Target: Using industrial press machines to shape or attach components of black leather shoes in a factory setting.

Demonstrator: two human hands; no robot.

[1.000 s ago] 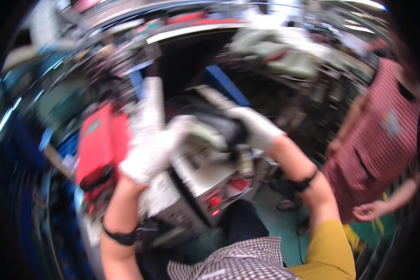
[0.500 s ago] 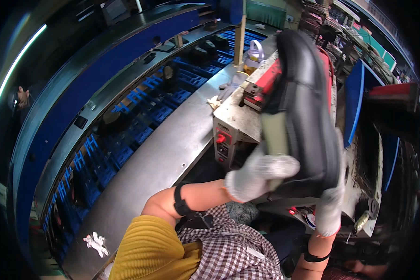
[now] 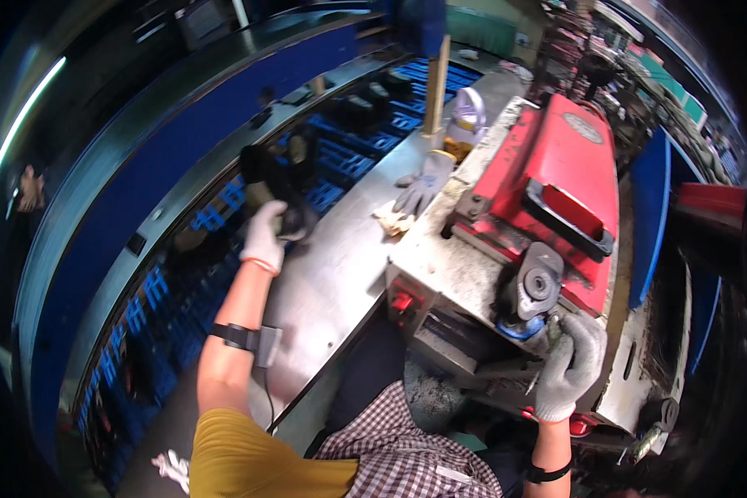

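Observation:
My left hand (image 3: 266,236), in a white knit glove, grips a black shoe (image 3: 261,170) by its heel end. It holds the shoe over the rack at the far edge of the metal bench; motion blurs the shoe a little. My right hand (image 3: 574,365), in a grey-white glove, is at the front of the red machine (image 3: 568,158). Its fingers are loosely bent and apart, with no shoe in them. Beside its fingertips is the machine's round dark-grey fitting (image 3: 539,284), with a blue part (image 3: 520,329) underneath.
Blue racks (image 3: 315,195) with several dark shoes run along the bench (image 3: 324,266). Grey work gloves (image 3: 423,187) and a lilac-handled container (image 3: 468,116) lie near the wooden post (image 3: 436,87). A red switch (image 3: 402,300) sits on the machine's front. Upright blue panels (image 3: 651,220) stand at right.
Both hands held the black shoe up before the machine. My left hand has carried it left over the rack; my right hand has let go and stays by the machine, whose red top now shows.

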